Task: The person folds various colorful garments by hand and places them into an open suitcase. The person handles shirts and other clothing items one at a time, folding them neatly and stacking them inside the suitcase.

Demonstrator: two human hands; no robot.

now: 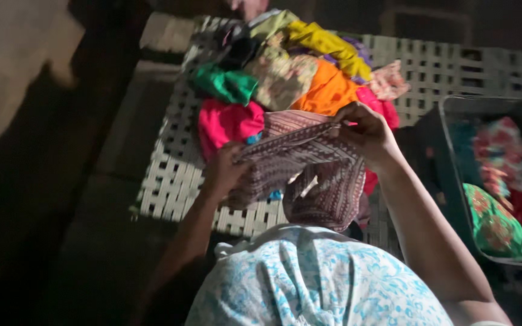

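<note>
The far part of the white woven lattice surface (176, 181) is blocked by a heap of coloured clothes (291, 72). Bare lattice is left open at the near left. The right side is closed by a dark plastic tub (448, 121).

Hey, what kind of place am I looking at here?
Probably a dim home laundry spot: a heap of bright mixed clothes on a white woven lattice surface, and a dark plastic tub of more colourful garments beside it.

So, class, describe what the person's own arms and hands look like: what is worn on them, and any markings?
Both forearms are bare, with no sleeves reaching them. The left hand and right hand wear no gloves; in this dim light no rings, bangles or watch can be made out. A light blue and white floral garment covers the body below.
</note>
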